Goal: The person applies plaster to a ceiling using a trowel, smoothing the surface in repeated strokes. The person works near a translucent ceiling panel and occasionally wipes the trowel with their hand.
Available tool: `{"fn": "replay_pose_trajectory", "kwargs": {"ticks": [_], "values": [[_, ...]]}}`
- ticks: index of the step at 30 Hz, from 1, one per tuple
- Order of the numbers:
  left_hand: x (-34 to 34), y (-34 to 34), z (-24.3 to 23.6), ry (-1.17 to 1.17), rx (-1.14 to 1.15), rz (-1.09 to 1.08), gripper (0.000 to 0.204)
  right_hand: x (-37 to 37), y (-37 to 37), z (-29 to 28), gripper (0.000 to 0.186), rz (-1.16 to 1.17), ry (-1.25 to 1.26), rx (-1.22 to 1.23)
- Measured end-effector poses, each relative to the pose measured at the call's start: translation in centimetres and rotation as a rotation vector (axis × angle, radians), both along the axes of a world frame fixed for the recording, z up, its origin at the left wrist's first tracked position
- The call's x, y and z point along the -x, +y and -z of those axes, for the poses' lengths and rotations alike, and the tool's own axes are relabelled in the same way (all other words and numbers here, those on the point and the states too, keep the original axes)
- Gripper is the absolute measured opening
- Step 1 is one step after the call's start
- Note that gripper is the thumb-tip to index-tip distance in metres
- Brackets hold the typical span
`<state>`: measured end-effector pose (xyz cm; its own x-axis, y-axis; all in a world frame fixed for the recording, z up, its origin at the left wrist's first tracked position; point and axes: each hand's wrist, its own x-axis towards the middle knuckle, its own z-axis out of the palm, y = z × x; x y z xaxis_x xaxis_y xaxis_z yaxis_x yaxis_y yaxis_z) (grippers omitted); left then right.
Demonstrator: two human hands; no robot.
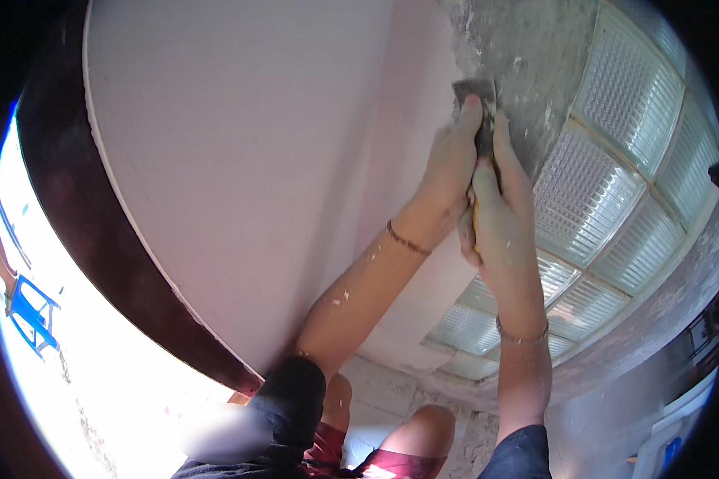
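A putty knife (478, 86) with a dark, broad blade lies against the wall where pale paint meets rough grey plaster (535, 64). My right hand (503, 215) is closed around its handle, of which a bit of yellow shows between the fingers. Higher up, my left hand (450, 160) grips the tool near the blade, its thumb pressed on the metal. Both arms reach upward, and pale flakes cling to the left forearm. The fingers of my left hand behind the tool are hidden.
Right of the plaster is a window of ribbed glass blocks (587, 191). A smooth pinkish-white wall (240, 144) spans the left, edged by a dark brown frame (128, 215) beside a bright opening. Beyond it stands a blue plastic stool (32, 311). White plastic furniture (671, 423) is at lower right.
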<state>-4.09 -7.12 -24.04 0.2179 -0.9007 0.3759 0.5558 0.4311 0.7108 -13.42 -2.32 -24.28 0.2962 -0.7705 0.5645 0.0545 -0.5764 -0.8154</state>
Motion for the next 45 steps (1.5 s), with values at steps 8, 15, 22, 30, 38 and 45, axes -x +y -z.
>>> {"fn": "replay_pose_trajectory", "kwargs": {"ticks": [8,15,22,30,38,45], "values": [[-0.1,0.2,-0.4,0.052,0.057,0.007,0.038,-0.6,-0.5,0.1,0.052,0.049,0.025,0.07],[-0.9,-0.7,-0.9,0.093,0.066,0.085,0.039,-1.0,-0.7,-1.1,0.054,-0.031,-0.018,0.04],[-1.1,-0.8,-1.8,0.094,0.03,0.033,0.038,-1.1,-0.3,-1.2,0.054,0.008,-0.023,0.062],[-1.7,-0.5,-2.4,0.112,-0.018,0.101,0.039,-1.4,0.1,-1.9,0.054,-0.036,-0.057,0.038],[-1.6,-0.2,-3.2,0.113,-0.011,0.039,0.038,-1.8,-0.3,-2.3,0.054,-0.025,-0.048,0.073],[-2.0,-0.9,-3.9,0.119,0.024,0.054,0.039,-1.9,-0.2,-3.1,0.054,-0.051,-0.045,0.073]]}}
